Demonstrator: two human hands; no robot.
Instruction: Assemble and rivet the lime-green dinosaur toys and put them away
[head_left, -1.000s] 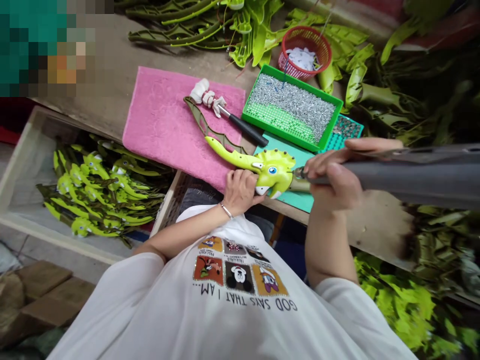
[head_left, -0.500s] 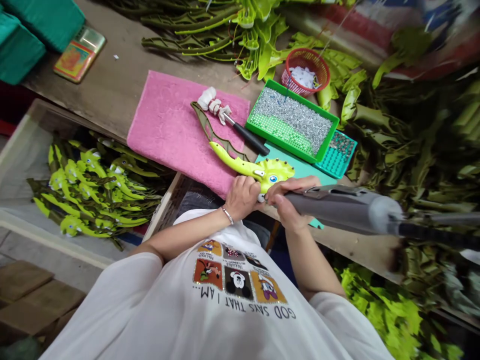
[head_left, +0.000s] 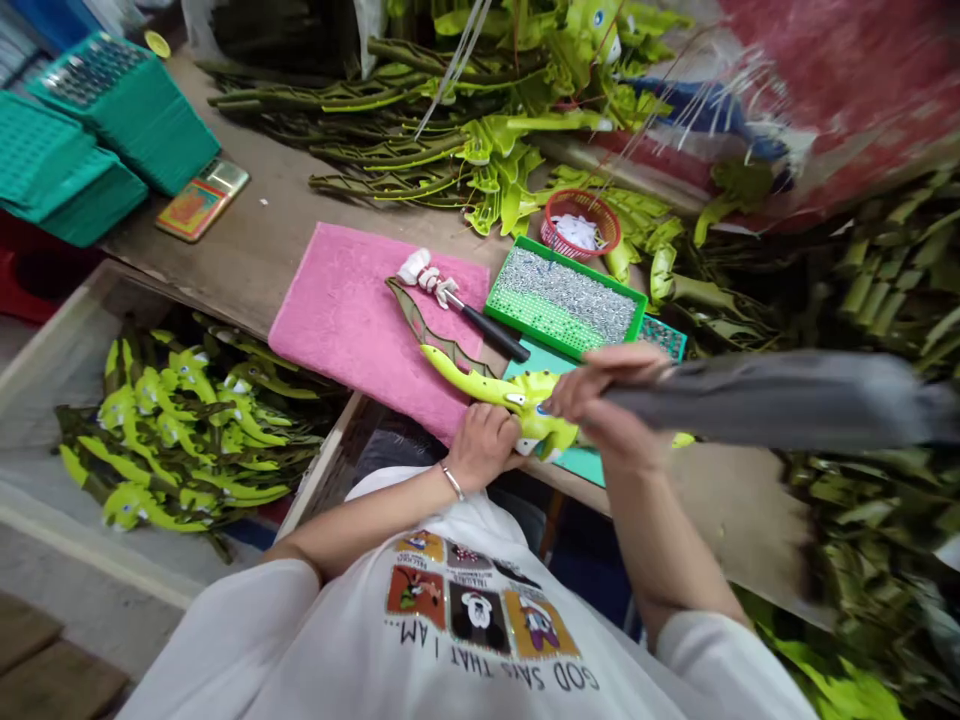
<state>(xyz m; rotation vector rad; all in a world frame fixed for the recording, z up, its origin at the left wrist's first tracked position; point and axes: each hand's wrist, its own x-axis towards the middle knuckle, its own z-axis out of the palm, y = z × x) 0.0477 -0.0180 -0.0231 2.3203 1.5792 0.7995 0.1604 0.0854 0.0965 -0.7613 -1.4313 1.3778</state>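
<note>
The left hand [head_left: 484, 447] firmly grasps the lime-green plastic dinosaur [head_left: 536, 398] at its head, while the right hand [head_left: 607, 398] grasps a grey handheld power tool [head_left: 757, 400] just beside it.

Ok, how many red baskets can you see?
1: the red basket, just beyond the green tray. Others could be hidden out of view.
</note>
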